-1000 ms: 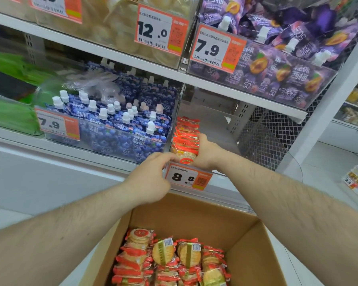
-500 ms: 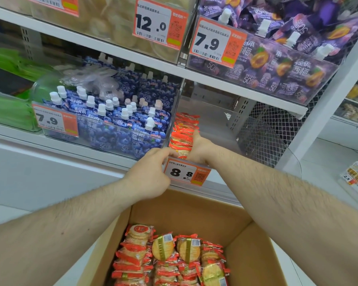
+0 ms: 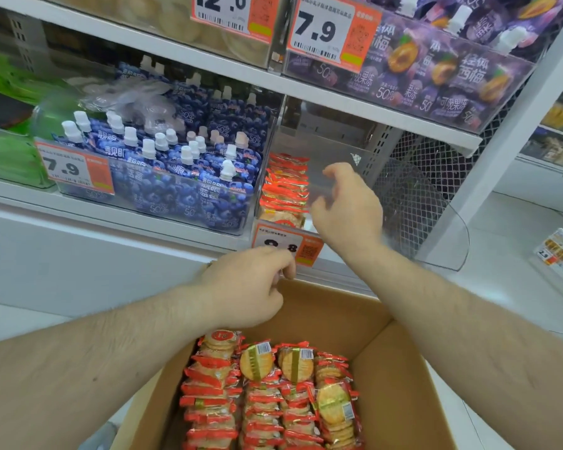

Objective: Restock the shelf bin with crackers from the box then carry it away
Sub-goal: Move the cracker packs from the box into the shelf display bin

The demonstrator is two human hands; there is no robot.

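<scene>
A: What is recorded on the left of the head view?

B: Green packs [image 3: 0, 151] are seen at 9 o'clock. Beside them, blue spouted pouches [image 3: 176, 177] are held in a clear bin with a 7.9 tag [image 3: 74, 167].

A: And the left hand?

B: The left hand [image 3: 244, 287] is held over the far rim of the box [image 3: 394, 368], just below the 8.8 price tag [image 3: 290, 245]. Its fingers [image 3: 281, 264] are loosely curled; nothing is seen gripped.

A: Where are the crackers?

B: Red-wrapped cracker packs [image 3: 267, 384] are stacked in rows inside the box at 6 o'clock. A single row of crackers [image 3: 285, 190] is stood along the left wall of the clear shelf bin [image 3: 338, 141], near centre.

A: The right hand?

B: The right hand [image 3: 348, 209] is raised inside the bin's mouth, just beside that row and apart from it. Its fingers [image 3: 333, 170] are slack, nothing gripped.

A: Farther right?

B: Purple pouches [image 3: 436, 69] are noted at 1 o'clock, wire mesh [image 3: 416, 177] at 3 o'clock.
</scene>
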